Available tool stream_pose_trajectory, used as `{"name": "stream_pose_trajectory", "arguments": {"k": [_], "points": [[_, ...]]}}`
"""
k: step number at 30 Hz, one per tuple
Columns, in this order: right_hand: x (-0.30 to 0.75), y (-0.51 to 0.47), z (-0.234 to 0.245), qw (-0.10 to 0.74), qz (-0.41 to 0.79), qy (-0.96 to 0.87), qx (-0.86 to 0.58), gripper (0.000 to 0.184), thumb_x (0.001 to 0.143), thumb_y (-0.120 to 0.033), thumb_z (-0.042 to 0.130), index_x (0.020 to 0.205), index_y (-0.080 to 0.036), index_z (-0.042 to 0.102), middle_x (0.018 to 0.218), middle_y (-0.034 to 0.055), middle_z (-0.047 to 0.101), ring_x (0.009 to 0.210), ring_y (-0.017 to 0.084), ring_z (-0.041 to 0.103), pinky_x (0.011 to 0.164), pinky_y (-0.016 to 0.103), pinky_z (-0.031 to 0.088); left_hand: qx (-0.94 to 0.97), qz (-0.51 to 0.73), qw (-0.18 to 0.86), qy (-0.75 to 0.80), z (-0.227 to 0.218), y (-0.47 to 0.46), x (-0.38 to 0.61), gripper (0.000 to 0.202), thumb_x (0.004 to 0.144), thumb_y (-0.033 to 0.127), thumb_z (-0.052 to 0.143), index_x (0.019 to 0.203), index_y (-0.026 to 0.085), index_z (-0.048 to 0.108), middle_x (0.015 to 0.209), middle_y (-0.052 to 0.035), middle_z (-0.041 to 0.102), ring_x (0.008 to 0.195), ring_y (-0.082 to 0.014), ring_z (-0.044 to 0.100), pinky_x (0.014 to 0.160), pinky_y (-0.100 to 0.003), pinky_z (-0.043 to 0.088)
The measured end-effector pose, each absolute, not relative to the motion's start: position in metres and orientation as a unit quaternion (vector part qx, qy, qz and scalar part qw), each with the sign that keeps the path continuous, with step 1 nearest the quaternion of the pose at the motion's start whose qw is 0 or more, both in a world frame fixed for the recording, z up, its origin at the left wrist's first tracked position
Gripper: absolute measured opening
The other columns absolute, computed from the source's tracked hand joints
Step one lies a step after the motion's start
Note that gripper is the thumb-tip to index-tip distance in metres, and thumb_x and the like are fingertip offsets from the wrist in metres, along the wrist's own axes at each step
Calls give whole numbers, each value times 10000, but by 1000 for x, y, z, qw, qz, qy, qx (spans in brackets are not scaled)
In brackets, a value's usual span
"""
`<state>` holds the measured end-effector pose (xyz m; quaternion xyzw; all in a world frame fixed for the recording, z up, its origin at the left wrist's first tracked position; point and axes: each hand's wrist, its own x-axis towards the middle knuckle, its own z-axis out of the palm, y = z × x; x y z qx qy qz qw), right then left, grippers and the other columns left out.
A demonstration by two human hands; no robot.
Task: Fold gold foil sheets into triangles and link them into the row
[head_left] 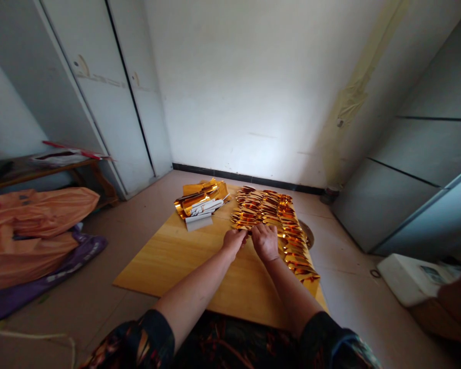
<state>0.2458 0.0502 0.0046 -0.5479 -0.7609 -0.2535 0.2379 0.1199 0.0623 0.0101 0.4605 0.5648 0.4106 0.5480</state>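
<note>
My left hand (235,243) and my right hand (265,242) meet over the wooden board tabletop (169,256), fingers closed and pinching close together. A small dark bit shows between them, mostly hidden by the fingers, so I cannot make out what it is. Just beyond my hands lie rows of folded, pointed gold foil paper pieces (249,207), overlapping one another. The rows run on along the right edge of the board. To the left of these rows, a loose pile of gold foil sheets (190,197) lies with white paper strips (207,206) on it.
A white wall (253,92) stands beyond the board, with a wardrobe (96,92) at left. Orange cloth (42,210) and a purple bag (77,261) lie on the left. A round vessel (307,234) is partly hidden behind the board's right edge. A white box (411,279) sits at right.
</note>
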Motion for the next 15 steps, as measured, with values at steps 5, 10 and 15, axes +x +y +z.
{"name": "stream_pose_trajectory", "arguments": {"k": [5,10,15], "points": [[248,65,10,204,-252,-771,-547,191,873,-154,504,712,-180,604,712,26,580,673,149,422,669,312,190,475,373,529,596,4,68,113,227,701,335,611,566,158,567,429,42,489,370,-69,428,368,-171,284],[247,76,10,188,-242,-773,-555,178,854,-146,511,711,-176,613,714,29,580,677,148,425,670,313,187,477,353,526,609,1,68,103,202,684,319,619,584,155,559,441,40,503,378,-74,454,369,-164,287],[246,82,6,187,-234,-768,-567,162,833,-164,528,701,-178,619,714,28,574,686,149,431,674,312,188,474,353,530,607,1,66,99,163,694,272,592,590,152,555,459,32,520,388,-84,470,377,-175,314]]}}
